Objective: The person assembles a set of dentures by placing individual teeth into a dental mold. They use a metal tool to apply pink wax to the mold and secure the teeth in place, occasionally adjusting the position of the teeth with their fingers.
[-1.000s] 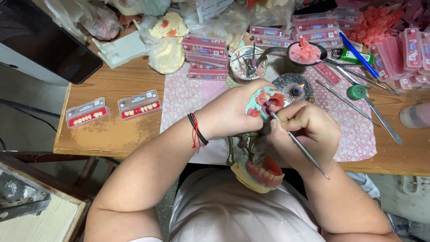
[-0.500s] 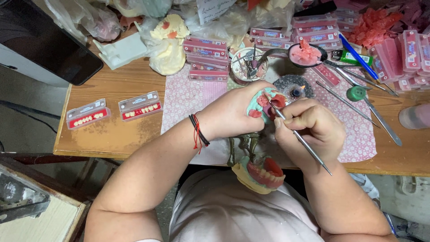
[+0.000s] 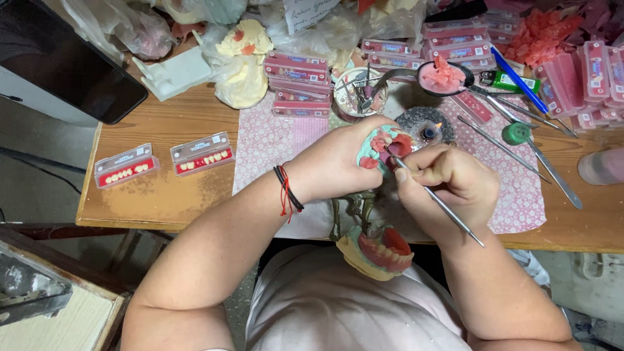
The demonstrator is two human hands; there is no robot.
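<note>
Two tooth-card cases (image 3: 162,160) lie left on the wooden table (image 3: 162,201); stacked boxes (image 3: 296,84) sit behind a patterned cloth (image 3: 273,140), hand tools (image 3: 520,143) to its right.

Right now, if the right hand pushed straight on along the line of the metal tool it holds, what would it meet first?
The right hand aims its metal tool up-left, and the tip already seems to touch the green-and-pink dental model held in the left hand. That comes first, though depth is hard to judge.
</note>
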